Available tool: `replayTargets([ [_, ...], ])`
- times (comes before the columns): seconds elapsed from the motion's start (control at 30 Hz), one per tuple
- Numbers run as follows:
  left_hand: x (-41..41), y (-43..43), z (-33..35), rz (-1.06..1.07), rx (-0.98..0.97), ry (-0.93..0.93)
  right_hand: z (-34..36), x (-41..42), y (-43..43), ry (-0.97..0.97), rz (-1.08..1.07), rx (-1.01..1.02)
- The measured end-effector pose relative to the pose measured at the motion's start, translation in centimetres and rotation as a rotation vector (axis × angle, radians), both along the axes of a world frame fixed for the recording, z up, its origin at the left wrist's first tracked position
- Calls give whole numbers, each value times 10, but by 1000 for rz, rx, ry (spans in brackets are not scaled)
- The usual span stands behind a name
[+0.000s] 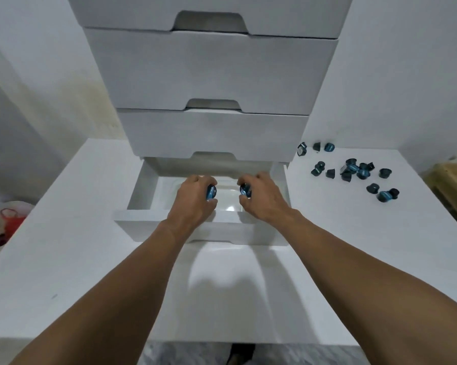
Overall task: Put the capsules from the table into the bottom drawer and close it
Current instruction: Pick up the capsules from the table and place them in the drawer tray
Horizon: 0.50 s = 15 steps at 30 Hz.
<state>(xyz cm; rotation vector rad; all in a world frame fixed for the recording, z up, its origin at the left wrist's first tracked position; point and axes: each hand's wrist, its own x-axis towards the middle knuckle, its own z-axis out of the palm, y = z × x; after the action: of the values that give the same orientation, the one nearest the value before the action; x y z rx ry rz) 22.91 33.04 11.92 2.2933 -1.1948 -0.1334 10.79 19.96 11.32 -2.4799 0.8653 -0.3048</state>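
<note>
a white desk (63, 259) against a pale wall carries a white drawer tower (211, 75). its bottom drawer (143, 185) stands pulled open; over it the left hand (193, 198) and right hand (264, 196) each grip blue capsules (211, 192), mostly hidden by fingers. loose capsules (351, 168) lie scattered on the desk to the right.

The tall white cardboard drawer tower (211, 75) is cut off by the top edge. Curled fingers hide most of each blue foil capsule (211, 192). A red-and-white bag (7, 222) leaves the frame's left edge.
</note>
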Motion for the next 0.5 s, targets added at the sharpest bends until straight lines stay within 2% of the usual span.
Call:
replayTargets([
  [0.17, 28, -22, -12, -3, 14, 43, -16, 26, -30, 40, 42, 22],
  [0.33, 60, -46, -31, -37, 110, 117, -41, 45, -56, 142, 99, 79],
  [0.5, 72, -67, -61, -143, 236, 116, -69, 48, -69, 232, 163, 99],
])
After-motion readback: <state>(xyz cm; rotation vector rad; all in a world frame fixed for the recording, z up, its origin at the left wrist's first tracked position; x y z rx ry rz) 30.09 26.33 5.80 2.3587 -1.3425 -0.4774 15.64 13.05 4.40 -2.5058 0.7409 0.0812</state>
